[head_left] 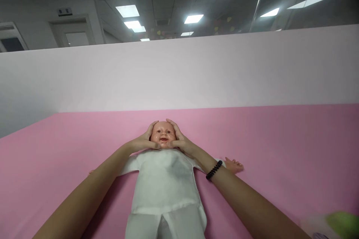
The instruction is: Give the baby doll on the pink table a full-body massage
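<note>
Baby doll [163,136] lying on its back, face up, on a pink mat [283,138], head toward the far edge, legs toward the wearer, roughly mid-mat. Head: hairless, glossy vinyl, painted eyes, moulded open smile. Body dressed in a soft, matt white top [162,183] with short sleeves and white trousers [144,226], both slightly creased. Arms spread out to the sides. One doll hand [234,165], fingers splayed, rests on the mat just past the person's right forearm; the other arm is almost wholly hidden behind the left forearm.

Both hands holding the doll's head, fingers spread. Left hand [144,140] cupped around one side, right hand [179,142] cupped around the other, thumbs lying along the cheeks, face left showing between them. Bare forearms enter from the lower corners. Black coil bracelet [214,170] on the right wrist.

Pale partition wall [168,78] stands along the far edge of the mat; square ceiling lights [127,11] and a door [71,33] beyond. Green object [343,224] at lower right corner, too blurred to identify
</note>
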Demonstrator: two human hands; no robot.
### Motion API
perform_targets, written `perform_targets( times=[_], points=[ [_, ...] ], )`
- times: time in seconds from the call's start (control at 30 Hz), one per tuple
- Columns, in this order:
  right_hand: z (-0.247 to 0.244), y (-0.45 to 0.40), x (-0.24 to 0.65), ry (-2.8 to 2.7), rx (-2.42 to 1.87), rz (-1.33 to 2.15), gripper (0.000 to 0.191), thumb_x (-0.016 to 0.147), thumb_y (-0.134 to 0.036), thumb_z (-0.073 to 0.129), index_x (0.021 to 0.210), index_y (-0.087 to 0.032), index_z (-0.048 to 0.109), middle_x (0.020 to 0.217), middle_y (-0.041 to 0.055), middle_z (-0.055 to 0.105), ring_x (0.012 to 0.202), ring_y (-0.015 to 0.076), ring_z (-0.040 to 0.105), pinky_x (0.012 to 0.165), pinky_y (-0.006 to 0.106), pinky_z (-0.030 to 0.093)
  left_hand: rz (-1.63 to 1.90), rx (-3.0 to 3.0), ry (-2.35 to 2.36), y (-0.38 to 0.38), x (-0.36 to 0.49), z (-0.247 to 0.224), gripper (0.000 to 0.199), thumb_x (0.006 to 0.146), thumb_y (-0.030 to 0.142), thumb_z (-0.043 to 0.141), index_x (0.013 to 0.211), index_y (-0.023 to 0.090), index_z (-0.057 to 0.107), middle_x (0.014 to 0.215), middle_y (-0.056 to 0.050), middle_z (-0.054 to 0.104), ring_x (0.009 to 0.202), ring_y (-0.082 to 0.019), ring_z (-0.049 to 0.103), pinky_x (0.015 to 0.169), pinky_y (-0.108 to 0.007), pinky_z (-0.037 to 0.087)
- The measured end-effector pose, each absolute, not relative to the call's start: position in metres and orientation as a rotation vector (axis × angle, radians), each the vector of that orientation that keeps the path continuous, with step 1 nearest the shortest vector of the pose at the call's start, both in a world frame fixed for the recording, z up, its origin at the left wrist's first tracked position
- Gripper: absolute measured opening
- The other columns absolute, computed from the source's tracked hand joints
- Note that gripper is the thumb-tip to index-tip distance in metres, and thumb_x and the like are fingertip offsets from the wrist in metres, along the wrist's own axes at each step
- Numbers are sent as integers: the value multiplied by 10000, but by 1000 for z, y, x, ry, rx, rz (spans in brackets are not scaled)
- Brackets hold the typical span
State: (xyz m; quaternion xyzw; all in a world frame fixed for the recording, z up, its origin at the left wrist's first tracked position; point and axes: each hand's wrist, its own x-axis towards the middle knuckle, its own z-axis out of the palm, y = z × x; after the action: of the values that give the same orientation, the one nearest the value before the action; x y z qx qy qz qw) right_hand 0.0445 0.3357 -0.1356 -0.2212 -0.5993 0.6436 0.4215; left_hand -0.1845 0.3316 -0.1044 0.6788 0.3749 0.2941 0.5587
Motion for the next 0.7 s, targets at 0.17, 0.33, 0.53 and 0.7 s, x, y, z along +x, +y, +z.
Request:
perform_targets(
  times=[0.17,0.33,0.53,0.7],
  points=[
    [-156,339,24,-1414,-763,1115,710,923,-535,546,1552,-312,305,1618,51,284,1499,231,295,1245,426,279,849,1540,843,342,-177,-123,958,839,410,715,1593,316,130,1597,-122,356,1435,-300,431,1173,-443,392],
    [-156,329,25,-1566,-981,720,657,1000,-630,388,1537,-253,363,1587,70,373,1479,207,330,1248,378,250,1180,1514,962,345,-159,-148,741,948,632,462,1552,244,276,1608,-130,350,1467,-277,382,1193,-404,356],
    [-145,283,57,-1852,-1340,378,553,1068,-500,218,1307,-174,596,1219,158,669,1163,304,620,1051,459,436,1168,2036,1464,306,-178,-144,624,1005,549,347,1484,159,432,1566,-167,411,1470,-299,357,1231,-453,239],
    [-143,235,80,-1974,-1392,113,506,1020,-378,354,1400,-88,520,1343,206,597,1253,337,556,1068,483,430,986,2298,1585,257,-191,-137,514,1005,443,323,1400,173,511,1428,-168,545,1335,-341,491,1147,-476,344]
  ],
)
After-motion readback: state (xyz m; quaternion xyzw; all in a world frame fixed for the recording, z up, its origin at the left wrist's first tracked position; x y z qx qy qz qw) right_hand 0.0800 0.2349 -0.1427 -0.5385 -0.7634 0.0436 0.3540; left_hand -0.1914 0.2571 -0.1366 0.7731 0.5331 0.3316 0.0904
